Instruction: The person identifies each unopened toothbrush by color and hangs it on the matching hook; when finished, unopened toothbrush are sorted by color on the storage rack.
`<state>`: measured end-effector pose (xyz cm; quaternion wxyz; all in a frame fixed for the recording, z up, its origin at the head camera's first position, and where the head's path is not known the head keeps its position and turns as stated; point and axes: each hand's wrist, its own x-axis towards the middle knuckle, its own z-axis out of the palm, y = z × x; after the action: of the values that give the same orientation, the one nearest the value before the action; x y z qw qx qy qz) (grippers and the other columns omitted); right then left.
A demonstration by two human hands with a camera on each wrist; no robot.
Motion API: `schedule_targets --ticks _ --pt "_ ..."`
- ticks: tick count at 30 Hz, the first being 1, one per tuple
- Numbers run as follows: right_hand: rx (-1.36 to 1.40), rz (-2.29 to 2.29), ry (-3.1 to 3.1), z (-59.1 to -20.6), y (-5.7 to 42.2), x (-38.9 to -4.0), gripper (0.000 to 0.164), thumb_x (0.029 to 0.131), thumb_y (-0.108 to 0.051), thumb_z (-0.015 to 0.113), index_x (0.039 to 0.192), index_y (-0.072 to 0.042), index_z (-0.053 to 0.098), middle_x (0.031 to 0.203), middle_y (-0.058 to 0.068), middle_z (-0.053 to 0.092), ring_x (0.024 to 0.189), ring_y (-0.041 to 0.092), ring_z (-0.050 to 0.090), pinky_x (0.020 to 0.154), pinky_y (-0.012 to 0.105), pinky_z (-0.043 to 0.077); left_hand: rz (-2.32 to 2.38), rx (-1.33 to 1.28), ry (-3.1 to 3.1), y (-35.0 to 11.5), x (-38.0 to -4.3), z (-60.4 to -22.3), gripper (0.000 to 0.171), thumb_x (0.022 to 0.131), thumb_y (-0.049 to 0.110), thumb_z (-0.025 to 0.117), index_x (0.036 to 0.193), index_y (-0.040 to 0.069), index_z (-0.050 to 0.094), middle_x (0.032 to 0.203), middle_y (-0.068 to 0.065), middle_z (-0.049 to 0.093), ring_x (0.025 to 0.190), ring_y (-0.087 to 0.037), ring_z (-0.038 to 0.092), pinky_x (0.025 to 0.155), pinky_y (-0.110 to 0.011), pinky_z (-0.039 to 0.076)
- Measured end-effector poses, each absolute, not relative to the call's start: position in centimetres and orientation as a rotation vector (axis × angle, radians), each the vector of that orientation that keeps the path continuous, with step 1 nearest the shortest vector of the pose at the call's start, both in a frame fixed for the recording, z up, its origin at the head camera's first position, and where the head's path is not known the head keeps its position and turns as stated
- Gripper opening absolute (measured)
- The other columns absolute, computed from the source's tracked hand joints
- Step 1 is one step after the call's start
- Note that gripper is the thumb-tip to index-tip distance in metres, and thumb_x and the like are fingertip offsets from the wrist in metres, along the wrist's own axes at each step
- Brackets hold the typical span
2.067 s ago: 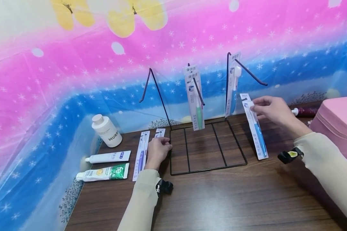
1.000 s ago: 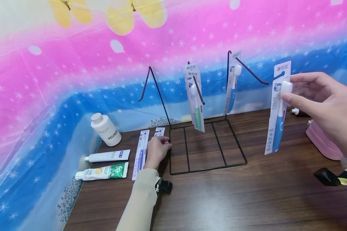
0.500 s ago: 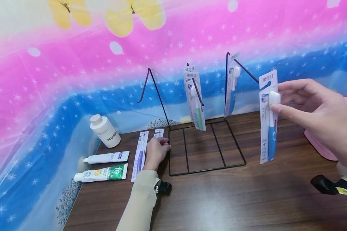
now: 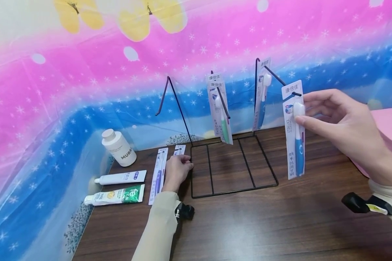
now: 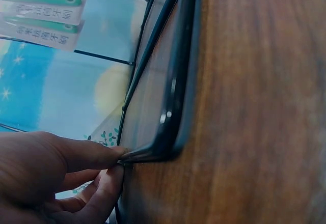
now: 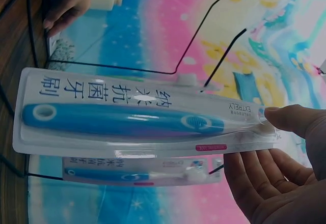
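Observation:
My right hand (image 4: pixel 346 127) pinches a packaged blue toothbrush (image 4: pixel 294 145) near its head end, between thumb and fingers. The package hangs upright at the right arm of a black wire display rack (image 4: pixel 235 190), the arm's tip poking out at the card's hanging slot. Behind it on that same arm hangs another packaged blue toothbrush (image 4: pixel 262 105). Two packaged green toothbrushes (image 4: pixel 223 125) overlap on the middle arm, while the left arm holds none. My left hand (image 4: pixel 177 171) pinches the rack's base wire (image 5: pixel 145 155) between thumb and finger at its left side.
Left of the rack lie a packaged purple toothbrush (image 4: pixel 158 177) and another package (image 4: pixel 179 150) partly under my left hand. Farther left are a white bottle (image 4: pixel 119 148), a white toothpaste tube (image 4: pixel 121 177) and a green-and-white tube (image 4: pixel 115 195). A pink case (image 4: pixel 390 125) stands at right.
My right hand has lifted the blue toothbrush package off the table, turned it upright and brought it leftward onto the right arm's tip. My left hand has stayed at the rack's base.

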<state>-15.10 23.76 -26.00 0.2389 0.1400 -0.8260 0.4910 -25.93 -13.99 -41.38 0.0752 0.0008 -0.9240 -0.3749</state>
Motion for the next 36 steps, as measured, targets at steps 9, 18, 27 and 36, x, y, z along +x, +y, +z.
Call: schedule_targets --ticks 9,18,27,36 --pt "0.387 1.301 -2.279 -26.1 23.8 -18.0 0.051 0.085 -0.017 0.076 0.132 -0.017 0.056 0.11 0.001 0.066 0.094 0.008 0.064 0.071 0.014 0.047 -1.128 0.002 -2.767 -13.8 -26.2 -41.2 0.021 0.085 0.006 0.073 0.106 0.002 0.074 0.088 -0.006 0.07 0.083 -0.019 0.064 0.071 -0.034 0.052" --pt "0.428 1.258 -2.223 -26.2 23.4 -20.5 0.047 0.084 -0.018 0.077 0.127 -0.014 0.058 0.109 0.002 0.066 0.094 0.006 0.065 0.067 0.015 0.049 -1.136 -0.001 -2.768 -13.6 -26.2 -41.2 0.021 0.085 0.006 0.073 0.106 0.002 0.073 0.088 -0.006 0.07 0.082 -0.019 0.063 0.07 -0.034 0.052" --pt "0.392 1.198 -2.241 -26.5 23.2 -22.8 0.049 0.085 -0.023 0.077 0.128 -0.015 0.057 0.113 0.003 0.064 0.104 0.008 0.063 0.081 0.014 0.048 -1.112 0.012 -2.776 -13.5 -26.2 -41.1 0.021 0.085 0.007 0.073 0.106 0.003 0.074 0.089 -0.006 0.07 0.082 -0.019 0.064 0.071 -0.034 0.052" --pt "0.416 1.217 -2.224 -27.0 22.8 -24.7 0.049 0.087 -0.022 0.074 0.131 -0.013 0.055 0.114 0.004 0.062 0.108 0.012 0.063 0.089 0.024 0.049 -1.109 0.01 -2.773 -13.8 -26.0 -41.5 0.022 0.085 0.006 0.072 0.106 0.002 0.073 0.089 -0.006 0.07 0.082 -0.019 0.064 0.07 -0.034 0.052"
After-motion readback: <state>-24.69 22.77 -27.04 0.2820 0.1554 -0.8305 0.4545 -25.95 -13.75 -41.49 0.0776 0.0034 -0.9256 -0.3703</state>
